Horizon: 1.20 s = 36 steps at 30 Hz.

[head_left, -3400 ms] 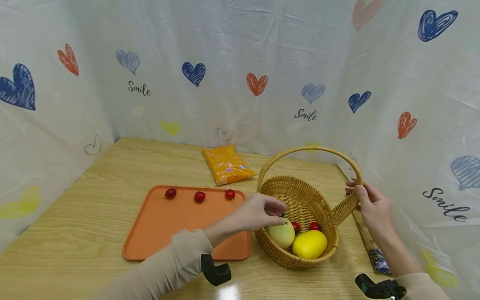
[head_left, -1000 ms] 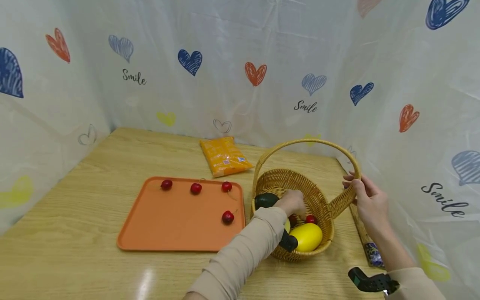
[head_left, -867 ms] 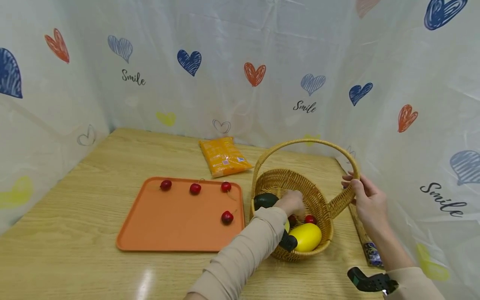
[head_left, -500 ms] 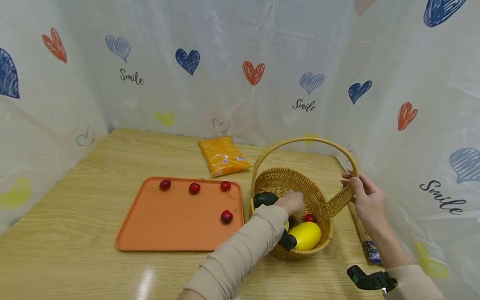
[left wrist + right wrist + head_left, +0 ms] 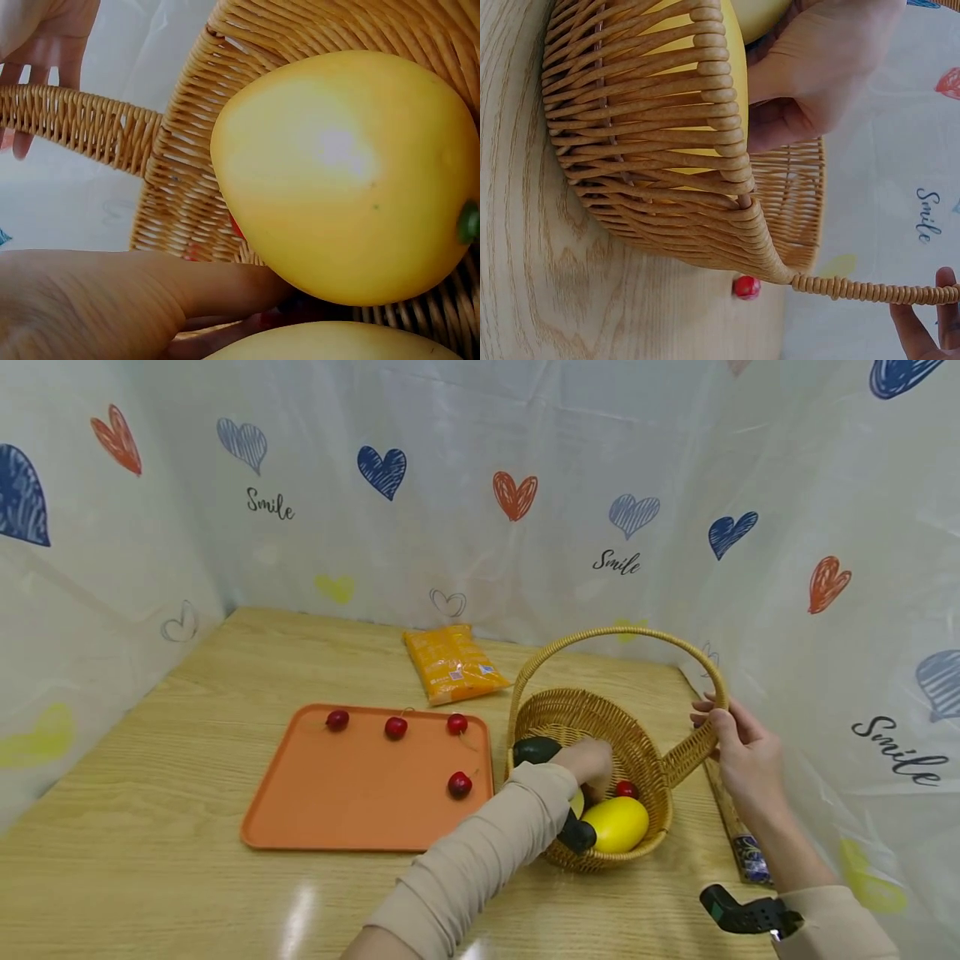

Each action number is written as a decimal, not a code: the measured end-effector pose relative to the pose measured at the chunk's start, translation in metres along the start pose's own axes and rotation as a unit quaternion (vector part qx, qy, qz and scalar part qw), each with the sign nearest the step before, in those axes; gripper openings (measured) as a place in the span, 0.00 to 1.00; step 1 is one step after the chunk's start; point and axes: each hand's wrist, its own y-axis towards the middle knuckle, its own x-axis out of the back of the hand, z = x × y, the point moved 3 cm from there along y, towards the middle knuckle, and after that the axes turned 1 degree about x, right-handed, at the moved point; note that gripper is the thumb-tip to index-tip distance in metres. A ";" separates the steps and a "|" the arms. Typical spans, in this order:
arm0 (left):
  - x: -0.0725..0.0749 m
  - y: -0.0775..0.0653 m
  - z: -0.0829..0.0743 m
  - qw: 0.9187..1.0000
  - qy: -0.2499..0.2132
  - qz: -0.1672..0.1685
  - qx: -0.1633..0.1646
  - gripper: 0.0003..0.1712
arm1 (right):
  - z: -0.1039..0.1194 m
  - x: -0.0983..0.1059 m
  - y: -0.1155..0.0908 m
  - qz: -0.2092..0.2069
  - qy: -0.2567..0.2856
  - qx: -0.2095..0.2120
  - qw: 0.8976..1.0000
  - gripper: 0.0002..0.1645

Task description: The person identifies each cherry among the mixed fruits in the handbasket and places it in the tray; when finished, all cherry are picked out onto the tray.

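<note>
A wicker basket (image 5: 630, 743) stands tilted on the table, its tall handle (image 5: 618, 632) upright. My right hand (image 5: 746, 756) grips the handle's right side between thumb and fingers. My left hand (image 5: 588, 760) reaches down inside the basket, fingers curled. In the left wrist view its fingertips pinch at a dark red cherry (image 5: 300, 311), mostly hidden between a yellow fruit (image 5: 337, 172) and a pale green-yellow fruit (image 5: 337, 345). Another cherry (image 5: 627, 789) lies right of that hand. A dark green oval fruit (image 5: 536, 749) sits at the basket's left side.
Left of the basket lies an orange tray (image 5: 352, 785) with several cherries (image 5: 460, 785) along its back and right side. An orange packet (image 5: 453, 668) lies behind them. A long patterned object (image 5: 750, 856) runs along the right table edge, beside a hanging curtain (image 5: 885, 810).
My left hand has gone from above the pale fruit down into the basket, and stays there over the last second. The right hand keeps its grip. The head view shifts slightly.
</note>
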 end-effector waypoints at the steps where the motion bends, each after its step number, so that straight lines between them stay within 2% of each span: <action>1: 0.002 -0.002 0.001 1.000 -0.007 -0.008 -0.001 0.19 | 0.000 0.000 0.000 0.000 -0.001 0.000 1.000 0.20; 3: 0.011 -0.019 0.007 0.999 -0.032 -0.028 -0.009 0.21 | 0.000 0.000 0.000 -0.002 -0.004 0.000 1.000 0.20; 5: 0.015 -0.025 0.010 0.997 -0.063 -0.045 -0.007 0.17 | 0.000 0.000 0.000 -0.003 -0.005 0.000 1.000 0.20; 7: 0.018 -0.029 0.012 0.992 -0.113 -0.059 -0.002 0.15 | 0.000 0.000 0.000 -0.004 -0.004 0.001 1.000 0.20; 13: 0.026 -0.034 0.015 0.982 -0.165 -0.092 -0.027 0.14 | -0.001 0.000 0.000 0.000 0.006 0.002 1.000 0.21; 16: 0.031 -0.040 0.017 0.973 -0.195 -0.108 -0.054 0.11 | -0.001 0.000 -0.001 0.003 0.010 0.001 1.000 0.21; 19: 0.033 -0.046 0.022 0.962 -0.235 -0.115 -0.082 0.09 | -0.001 0.000 -0.001 0.007 0.021 0.001 1.000 0.21; 23: 0.034 -0.053 0.028 0.948 -0.280 -0.113 -0.097 0.17 | -0.001 0.001 -0.001 0.011 0.022 0.003 1.000 0.21; 28: 0.035 -0.061 0.034 0.938 -0.305 -0.119 -0.117 0.18 | -0.001 0.001 -0.001 0.016 0.018 0.003 1.000 0.19; 34: 0.037 -0.071 0.035 0.940 -0.279 -0.130 -0.151 0.20 | -0.001 0.000 -0.002 0.021 0.031 0.006 0.999 0.18; 36: 0.037 -0.075 0.035 0.938 -0.279 -0.130 -0.163 0.19 | 0.000 0.000 -0.002 0.021 0.035 0.005 0.999 0.19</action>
